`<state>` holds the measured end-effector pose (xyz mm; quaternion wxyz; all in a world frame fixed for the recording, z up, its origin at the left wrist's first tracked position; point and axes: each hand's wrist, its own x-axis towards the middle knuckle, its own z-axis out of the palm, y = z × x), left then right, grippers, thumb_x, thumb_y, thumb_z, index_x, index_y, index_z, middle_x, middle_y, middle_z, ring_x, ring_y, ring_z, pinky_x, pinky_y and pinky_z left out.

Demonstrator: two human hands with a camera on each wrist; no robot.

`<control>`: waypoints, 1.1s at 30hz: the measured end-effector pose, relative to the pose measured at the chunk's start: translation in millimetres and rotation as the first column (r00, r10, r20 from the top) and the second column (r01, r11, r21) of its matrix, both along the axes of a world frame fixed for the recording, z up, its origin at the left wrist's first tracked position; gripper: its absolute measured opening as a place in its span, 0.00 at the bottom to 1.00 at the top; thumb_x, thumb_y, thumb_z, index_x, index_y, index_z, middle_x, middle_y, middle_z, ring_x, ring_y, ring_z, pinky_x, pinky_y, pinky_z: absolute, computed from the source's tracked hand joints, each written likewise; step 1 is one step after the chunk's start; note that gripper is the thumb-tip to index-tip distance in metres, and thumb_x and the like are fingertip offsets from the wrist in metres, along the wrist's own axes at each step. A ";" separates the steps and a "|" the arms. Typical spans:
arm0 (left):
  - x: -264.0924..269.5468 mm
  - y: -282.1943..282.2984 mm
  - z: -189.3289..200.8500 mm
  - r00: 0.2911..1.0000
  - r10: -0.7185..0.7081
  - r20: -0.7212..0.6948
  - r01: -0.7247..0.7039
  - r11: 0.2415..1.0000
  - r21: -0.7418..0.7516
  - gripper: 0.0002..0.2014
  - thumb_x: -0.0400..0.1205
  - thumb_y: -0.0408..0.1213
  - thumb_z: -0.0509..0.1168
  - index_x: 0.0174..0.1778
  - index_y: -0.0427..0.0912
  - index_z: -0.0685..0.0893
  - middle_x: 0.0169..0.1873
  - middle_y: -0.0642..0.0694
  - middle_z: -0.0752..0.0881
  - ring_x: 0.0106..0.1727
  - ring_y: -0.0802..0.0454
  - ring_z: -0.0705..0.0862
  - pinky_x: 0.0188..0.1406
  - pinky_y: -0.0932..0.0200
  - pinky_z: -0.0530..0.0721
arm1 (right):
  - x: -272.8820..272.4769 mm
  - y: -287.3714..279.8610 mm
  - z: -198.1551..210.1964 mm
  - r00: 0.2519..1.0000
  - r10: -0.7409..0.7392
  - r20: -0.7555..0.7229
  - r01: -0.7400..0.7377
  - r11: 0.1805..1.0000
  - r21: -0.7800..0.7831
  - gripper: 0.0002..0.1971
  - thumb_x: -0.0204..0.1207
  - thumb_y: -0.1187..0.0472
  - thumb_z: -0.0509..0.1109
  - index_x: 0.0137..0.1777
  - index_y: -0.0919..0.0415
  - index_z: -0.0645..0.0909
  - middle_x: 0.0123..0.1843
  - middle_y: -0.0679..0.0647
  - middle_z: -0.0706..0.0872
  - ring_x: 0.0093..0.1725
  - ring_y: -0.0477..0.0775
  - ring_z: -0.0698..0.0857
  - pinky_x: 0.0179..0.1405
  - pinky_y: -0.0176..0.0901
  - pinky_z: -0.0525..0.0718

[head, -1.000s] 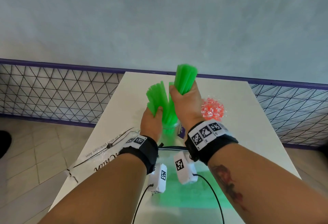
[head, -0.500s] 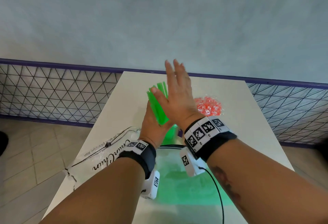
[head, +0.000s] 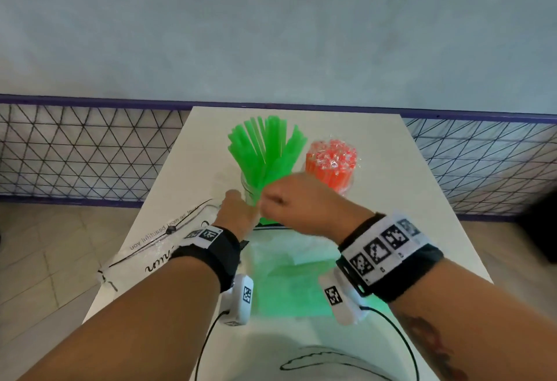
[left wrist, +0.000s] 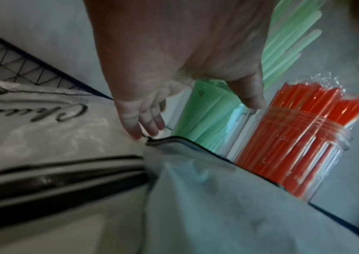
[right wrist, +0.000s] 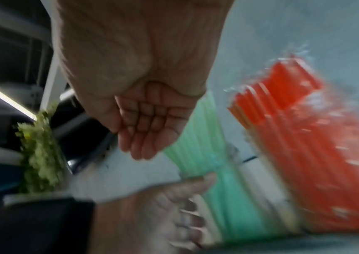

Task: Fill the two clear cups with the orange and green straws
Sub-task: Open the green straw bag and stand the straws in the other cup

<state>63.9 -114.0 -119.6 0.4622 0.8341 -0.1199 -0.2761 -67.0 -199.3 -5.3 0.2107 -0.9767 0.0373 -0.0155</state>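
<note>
Green straws [head: 265, 148] stand fanned out in a clear cup [head: 248, 187] at the middle of the white table. To its right a second clear cup [head: 345, 186] holds orange straws [head: 330, 163] still wrapped in crinkly film. My left hand [head: 235, 207] sits low at the green cup's left side. Its thumb [left wrist: 251, 98] touches the rim and its fingers [left wrist: 143, 123] hang relaxed, just off the glass. My right hand [head: 281, 196] hovers in front of the green cup, blurred, with loosely bent fingers [right wrist: 145, 137] holding nothing.
A clear zip bag with black script [head: 150, 248] lies at the table's left edge. Another clear bag [head: 286, 278], tinted green, lies under my wrists. Thin black cables trail at the near edge. A mesh fence and a grey wall stand behind the table [head: 391, 199].
My right hand came down from flat over the straw tops to in front of the cup. The green straws now spread freely. My left hand slid down to the cup's side.
</note>
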 end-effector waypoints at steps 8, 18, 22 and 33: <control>-10.3 12.6 18.7 0.923 -0.311 0.225 0.194 0.884 0.426 0.11 0.80 0.43 0.66 0.46 0.36 0.81 0.44 0.39 0.83 0.51 0.40 0.82 0.43 0.55 0.74 | -23.8 -19.6 -72.2 0.931 -0.110 -0.348 0.073 0.990 -0.119 0.19 0.78 0.55 0.73 0.64 0.63 0.79 0.54 0.56 0.87 0.52 0.58 0.86 0.51 0.46 0.84; -48.4 -12.0 54.8 0.589 -0.805 -0.071 0.609 0.384 0.694 0.16 0.89 0.40 0.55 0.63 0.35 0.84 0.64 0.38 0.84 0.64 0.41 0.83 0.57 0.54 0.79 | -38.4 -7.8 -22.2 0.887 0.113 -0.448 -0.203 0.966 -0.159 0.13 0.76 0.65 0.68 0.58 0.54 0.86 0.40 0.55 0.86 0.37 0.57 0.83 0.37 0.41 0.76; -48.3 -14.4 57.4 0.487 -0.869 -0.084 0.635 0.286 0.718 0.11 0.84 0.32 0.63 0.58 0.45 0.88 0.58 0.47 0.88 0.52 0.47 0.86 0.47 0.62 0.79 | -45.7 -8.0 -21.9 0.845 0.125 -0.520 -0.170 0.985 -0.041 0.08 0.83 0.55 0.65 0.48 0.57 0.83 0.37 0.55 0.87 0.32 0.50 0.79 0.34 0.40 0.74; -47.6 -13.2 56.1 0.544 -0.836 0.074 0.729 0.515 0.451 0.28 0.79 0.15 0.58 0.70 0.45 0.83 0.69 0.48 0.83 0.66 0.50 0.83 0.36 0.70 0.74 | -41.6 -0.3 -82.1 0.856 -0.200 -0.476 0.079 0.962 -0.262 0.21 0.77 0.67 0.63 0.71 0.66 0.71 0.59 0.61 0.83 0.48 0.60 0.82 0.48 0.52 0.83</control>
